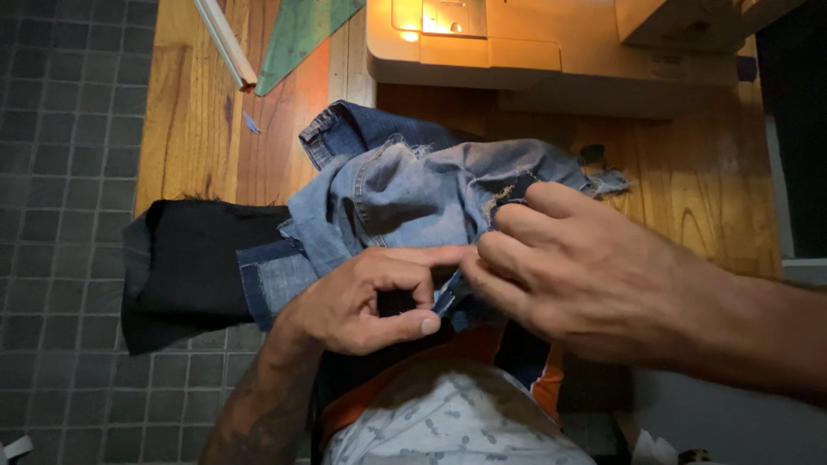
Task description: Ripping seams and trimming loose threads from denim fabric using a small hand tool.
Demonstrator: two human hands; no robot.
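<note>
A bunched piece of blue denim (pixel 405 185) with a frayed torn patch lies on the near edge of a wooden table (pixel 198 120). My left hand (pixel 366 301) pinches a denim edge between thumb and forefinger at the lower middle. My right hand (pixel 568 271) comes in from the right, fingers curled onto the same fabric, its fingertips meeting those of the left hand. A darker denim strip (pixel 267 280) hangs off the table edge to the left of my left hand.
A black cloth (pixel 185 267) drapes off the table's near edge at left. A cream sewing machine (pixel 517 43) with a lit lamp stands at the back. A green ruler (pixel 297 34) and a white rod (pixel 224 43) lie at the back left. Grey tiled floor (pixel 60 172) runs along the left.
</note>
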